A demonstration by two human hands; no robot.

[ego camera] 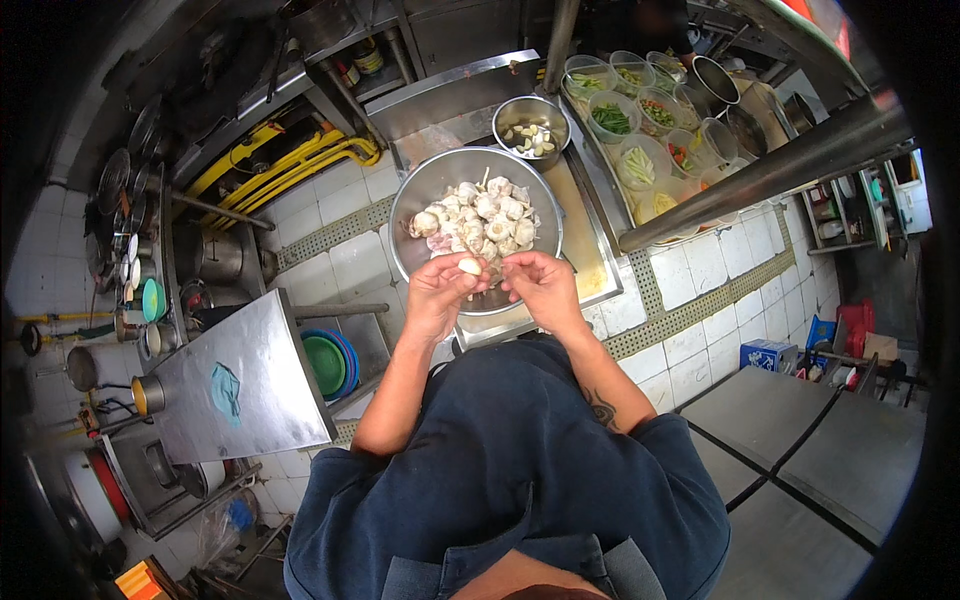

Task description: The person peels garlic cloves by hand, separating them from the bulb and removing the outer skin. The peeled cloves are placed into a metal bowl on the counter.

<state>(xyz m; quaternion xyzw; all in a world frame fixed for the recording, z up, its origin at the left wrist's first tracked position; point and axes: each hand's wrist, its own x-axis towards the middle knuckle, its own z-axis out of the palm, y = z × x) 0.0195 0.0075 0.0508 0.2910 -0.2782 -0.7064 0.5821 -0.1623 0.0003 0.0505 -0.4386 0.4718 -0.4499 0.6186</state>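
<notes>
My left hand [439, 296] pinches a pale, peeled garlic clove [470, 265] between thumb and fingers. Close by on the right, my right hand [546, 291] has its thumb and fingertips drawn together; whether a bit of skin is between them is too small to tell. Both hands are over the near rim of a large steel bowl [405, 196], which holds a heap of unpeeled garlic bulbs [487, 210]. Behind it at the right, a smaller steel pot [559, 124] contains several peeled cloves [534, 137].
Plastic tubs of cut vegetables [611, 116] crowd a tray on the right, below a slanting metal pipe [765, 169]. A steel table [259, 375] with a teal cloth [226, 394] stands left. Yellow gas pipes [300, 161] run behind. Another person's hand [688, 59] shows at the back.
</notes>
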